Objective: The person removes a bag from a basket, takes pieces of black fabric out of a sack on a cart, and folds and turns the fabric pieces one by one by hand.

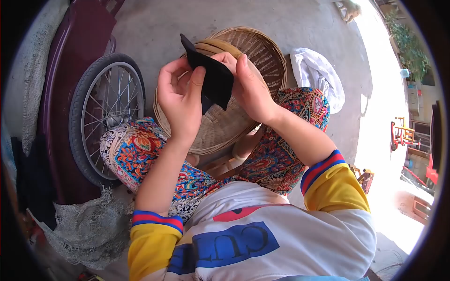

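A folded piece of black cloth is held up in front of me, above a wicker basket between my knees. My left hand pinches its near left edge, thumb in front and fingers curled behind. On the other side, my right hand has its fingers partly hidden behind the cloth and its thumb raised. Part of the cloth hangs down over the basket. The basket's curved handle shows just beyond my hands.
A spoked wheel beside a dark maroon panel stands close on my left. White cloth lies on the floor at right. Frayed grey sacking is at lower left. A small animal is at the far top.
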`<action>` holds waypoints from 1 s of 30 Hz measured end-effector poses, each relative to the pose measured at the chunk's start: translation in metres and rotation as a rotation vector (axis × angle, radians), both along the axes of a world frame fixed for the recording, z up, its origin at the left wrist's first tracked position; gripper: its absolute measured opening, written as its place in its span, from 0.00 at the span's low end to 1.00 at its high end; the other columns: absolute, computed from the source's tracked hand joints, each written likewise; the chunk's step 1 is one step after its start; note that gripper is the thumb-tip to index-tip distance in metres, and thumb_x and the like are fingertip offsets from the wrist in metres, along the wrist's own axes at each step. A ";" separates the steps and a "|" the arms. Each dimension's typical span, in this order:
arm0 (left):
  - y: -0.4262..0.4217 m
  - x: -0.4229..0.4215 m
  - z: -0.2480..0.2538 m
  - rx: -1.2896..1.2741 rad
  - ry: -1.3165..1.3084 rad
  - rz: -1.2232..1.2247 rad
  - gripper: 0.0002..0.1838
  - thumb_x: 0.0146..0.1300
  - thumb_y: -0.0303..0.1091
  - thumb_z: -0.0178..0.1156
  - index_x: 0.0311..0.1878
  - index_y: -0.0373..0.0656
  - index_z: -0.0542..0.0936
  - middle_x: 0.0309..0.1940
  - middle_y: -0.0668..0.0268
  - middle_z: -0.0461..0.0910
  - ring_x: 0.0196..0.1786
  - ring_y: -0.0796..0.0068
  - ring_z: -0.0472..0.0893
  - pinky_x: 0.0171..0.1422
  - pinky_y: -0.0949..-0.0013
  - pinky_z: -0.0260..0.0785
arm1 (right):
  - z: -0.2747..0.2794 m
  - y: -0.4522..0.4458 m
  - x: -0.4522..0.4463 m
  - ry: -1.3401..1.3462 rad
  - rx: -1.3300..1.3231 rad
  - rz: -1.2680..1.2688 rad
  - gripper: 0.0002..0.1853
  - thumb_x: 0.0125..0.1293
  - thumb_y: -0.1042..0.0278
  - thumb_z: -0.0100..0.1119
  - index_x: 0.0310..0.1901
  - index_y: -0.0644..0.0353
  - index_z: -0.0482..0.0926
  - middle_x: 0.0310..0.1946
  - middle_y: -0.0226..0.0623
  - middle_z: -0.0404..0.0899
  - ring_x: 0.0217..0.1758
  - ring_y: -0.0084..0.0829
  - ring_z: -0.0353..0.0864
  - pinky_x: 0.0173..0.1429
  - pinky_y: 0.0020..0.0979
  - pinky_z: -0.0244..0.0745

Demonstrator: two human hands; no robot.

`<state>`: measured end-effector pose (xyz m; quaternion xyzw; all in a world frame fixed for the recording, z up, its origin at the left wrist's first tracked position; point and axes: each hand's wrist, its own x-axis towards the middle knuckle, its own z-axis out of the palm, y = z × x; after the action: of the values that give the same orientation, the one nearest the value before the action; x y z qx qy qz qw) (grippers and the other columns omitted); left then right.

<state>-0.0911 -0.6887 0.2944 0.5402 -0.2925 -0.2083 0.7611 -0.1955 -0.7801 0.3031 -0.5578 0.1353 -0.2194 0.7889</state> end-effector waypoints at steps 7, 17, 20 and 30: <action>0.012 0.001 -0.003 -0.096 -0.047 0.065 0.11 0.59 0.21 0.63 0.45 0.31 0.76 0.43 0.62 0.77 0.48 0.73 0.77 0.55 0.73 0.69 | 0.010 0.003 0.008 -0.075 -0.183 0.028 0.16 0.72 0.62 0.49 0.50 0.65 0.78 0.44 0.28 0.74 0.46 0.19 0.74 0.52 0.22 0.69; 0.021 -0.002 0.004 0.023 -0.512 0.095 0.08 0.58 0.19 0.61 0.42 0.32 0.78 0.39 0.63 0.76 0.42 0.73 0.77 0.46 0.74 0.68 | 0.007 0.001 0.003 -0.101 -0.035 0.018 0.07 0.61 0.75 0.64 0.38 0.62 0.75 0.37 0.25 0.76 0.42 0.16 0.75 0.49 0.20 0.72; 0.020 0.002 0.006 -0.087 0.086 0.005 0.05 0.66 0.25 0.57 0.41 0.34 0.77 0.39 0.63 0.78 0.42 0.75 0.78 0.48 0.75 0.68 | 0.016 -0.003 0.004 -0.098 -0.131 -0.136 0.06 0.62 0.75 0.63 0.38 0.61 0.75 0.35 0.23 0.75 0.41 0.15 0.73 0.48 0.20 0.71; 0.036 0.026 0.019 -0.476 1.035 -0.652 0.16 0.73 0.36 0.45 0.56 0.36 0.72 0.55 0.55 0.76 0.60 0.61 0.75 0.68 0.56 0.65 | 0.026 -0.019 -0.001 -0.281 0.738 0.163 0.09 0.74 0.65 0.45 0.44 0.60 0.72 0.44 0.35 0.79 0.47 0.30 0.82 0.53 0.32 0.79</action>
<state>-0.0647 -0.6523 0.3132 0.0706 -0.0755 -0.5909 0.8001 -0.1969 -0.7993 0.3291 -0.2104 0.0510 -0.1669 0.9619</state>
